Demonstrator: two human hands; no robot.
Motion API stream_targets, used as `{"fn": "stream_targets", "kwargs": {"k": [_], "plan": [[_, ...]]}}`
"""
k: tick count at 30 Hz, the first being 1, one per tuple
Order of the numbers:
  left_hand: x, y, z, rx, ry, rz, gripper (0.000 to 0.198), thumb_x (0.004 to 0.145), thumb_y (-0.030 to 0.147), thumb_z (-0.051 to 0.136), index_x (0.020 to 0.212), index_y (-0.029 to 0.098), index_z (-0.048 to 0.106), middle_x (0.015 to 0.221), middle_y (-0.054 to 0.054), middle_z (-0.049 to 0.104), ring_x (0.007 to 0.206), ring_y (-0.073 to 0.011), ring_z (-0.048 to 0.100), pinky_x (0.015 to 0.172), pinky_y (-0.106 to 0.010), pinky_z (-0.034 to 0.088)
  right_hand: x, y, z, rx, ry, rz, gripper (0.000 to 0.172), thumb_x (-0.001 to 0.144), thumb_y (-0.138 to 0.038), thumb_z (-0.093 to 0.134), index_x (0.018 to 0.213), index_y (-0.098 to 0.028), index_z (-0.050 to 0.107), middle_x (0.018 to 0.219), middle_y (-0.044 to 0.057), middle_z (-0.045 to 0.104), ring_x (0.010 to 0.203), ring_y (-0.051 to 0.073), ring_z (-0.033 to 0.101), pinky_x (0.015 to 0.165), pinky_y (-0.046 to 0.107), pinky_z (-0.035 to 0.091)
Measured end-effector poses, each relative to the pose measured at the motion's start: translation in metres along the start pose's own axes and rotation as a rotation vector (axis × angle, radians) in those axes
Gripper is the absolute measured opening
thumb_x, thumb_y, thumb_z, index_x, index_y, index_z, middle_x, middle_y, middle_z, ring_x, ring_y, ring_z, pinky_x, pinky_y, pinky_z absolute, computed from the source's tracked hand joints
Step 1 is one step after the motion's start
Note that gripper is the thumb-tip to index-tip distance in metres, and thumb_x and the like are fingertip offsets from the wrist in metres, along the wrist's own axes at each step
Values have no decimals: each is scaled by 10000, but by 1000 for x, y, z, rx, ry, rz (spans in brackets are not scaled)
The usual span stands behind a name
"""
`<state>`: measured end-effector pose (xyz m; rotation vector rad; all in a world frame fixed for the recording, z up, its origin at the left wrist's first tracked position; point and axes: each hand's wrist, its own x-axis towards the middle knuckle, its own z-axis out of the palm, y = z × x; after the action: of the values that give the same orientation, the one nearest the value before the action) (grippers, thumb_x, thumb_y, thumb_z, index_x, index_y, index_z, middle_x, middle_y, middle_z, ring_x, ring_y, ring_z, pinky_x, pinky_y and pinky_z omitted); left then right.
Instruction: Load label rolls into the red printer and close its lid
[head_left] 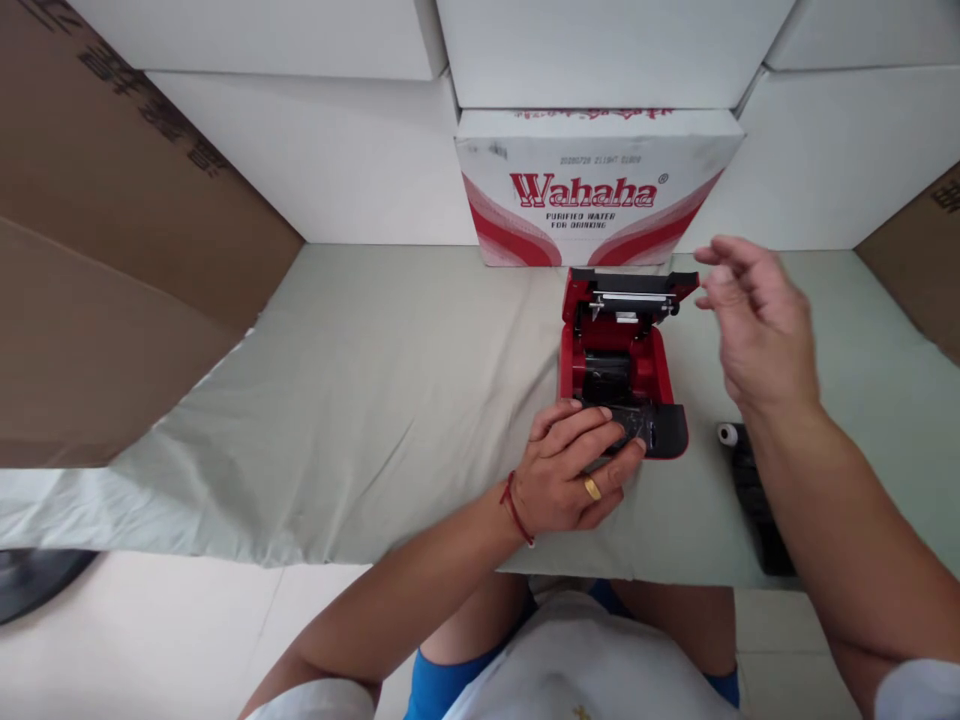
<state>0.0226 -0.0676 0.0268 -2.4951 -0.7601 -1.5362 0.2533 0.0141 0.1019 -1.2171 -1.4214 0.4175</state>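
A small red and black printer [622, 365] sits on the pale cloth with its lid [630, 290] flipped open toward the back, showing a dark empty bay. My left hand [574, 465], wearing a gold ring and a red wrist string, wraps round the printer's front left corner and steadies it. My right hand [757, 320] hovers just right of the open lid, fingers loosely spread and slightly blurred, holding nothing. A black object with a white end [750, 495] lies on the cloth under my right forearm.
A Wahaha water carton [596, 190] stands right behind the printer, among stacked white boxes [315, 150]. Brown cartons flank the left [112, 250] and far right [934, 255]. The cloth-covered surface [375, 400] ends near my lap; pale floor lies below.
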Motion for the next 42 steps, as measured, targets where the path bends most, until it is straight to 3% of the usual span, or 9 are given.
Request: {"fn": "stream_targets", "kwargs": {"k": [3,11,18,24,27,31,35,40,42], "plan": [[1,0,-1,1,3,12,281,971,253,608,1207,242,759,1051,-35,822,1188,-211,703,1227,-400,451,-6,1,7,6,-129,-27,391,1107,-522,630,1419,-316,747,1428,37,779,1318,251,714,1139,483,551],[4,1,-2,15,45,17,231,1003,228,603,1144,255,784,1015,-31,777,1171,-198,680,1215,-379,477,-51,-21,-18,-106,-236,-200,315,1146,-354,559,1346,-352,802,1380,25,813,1374,274,714,1240,532,505],[-1,5,5,51,126,-13,171,974,242,701,1110,291,791,1093,-31,716,1273,-193,648,1286,-406,450,-75,-8,-32,-161,-344,-299,336,1118,-204,559,1325,-296,808,1370,56,823,1375,254,728,1259,518,498],[0,4,5,12,70,-14,216,969,206,669,1140,281,778,1135,-33,706,1275,-196,695,1333,-452,416,-84,2,-30,-223,-325,-375,361,1053,-83,597,1279,-248,824,1283,82,852,1282,257,782,1164,492,580],[-1,1,4,-39,44,-26,281,974,205,614,1218,266,740,1128,-34,719,1245,-201,748,1322,-467,431,-85,4,-26,-201,-316,-388,375,1035,-55,600,1280,-235,820,1266,89,856,1269,261,787,1137,490,597],[-3,-11,-3,-119,73,-132,515,1064,378,538,1569,278,530,1312,-90,754,1381,-249,721,1313,-518,429,-86,4,-20,-165,-244,-401,359,1031,-35,586,1231,-216,822,1203,99,867,1237,254,794,1079,460,617],[-4,-25,-11,-221,-43,-342,571,1146,482,419,1683,290,413,1410,-104,784,1468,-261,674,1371,-549,300,-88,2,-16,-142,-216,-404,341,1067,-76,544,1207,-234,812,1183,99,859,1225,258,782,1096,488,590],[-1,-31,-11,-437,15,-492,426,1173,388,382,1517,280,609,1312,-93,831,1351,-252,728,1182,-501,491,-93,-4,-17,-158,-347,-385,491,1157,-407,419,1590,-277,611,1288,141,758,1268,322,688,1097,579,549],[1,-32,-9,-484,54,-514,389,1168,363,401,1449,286,659,1256,-73,849,1306,-246,739,1131,-480,518,-97,-6,-19,-174,-379,-417,520,1155,-510,368,1549,-333,658,1250,122,734,1240,333,675,1117,609,534]]}}
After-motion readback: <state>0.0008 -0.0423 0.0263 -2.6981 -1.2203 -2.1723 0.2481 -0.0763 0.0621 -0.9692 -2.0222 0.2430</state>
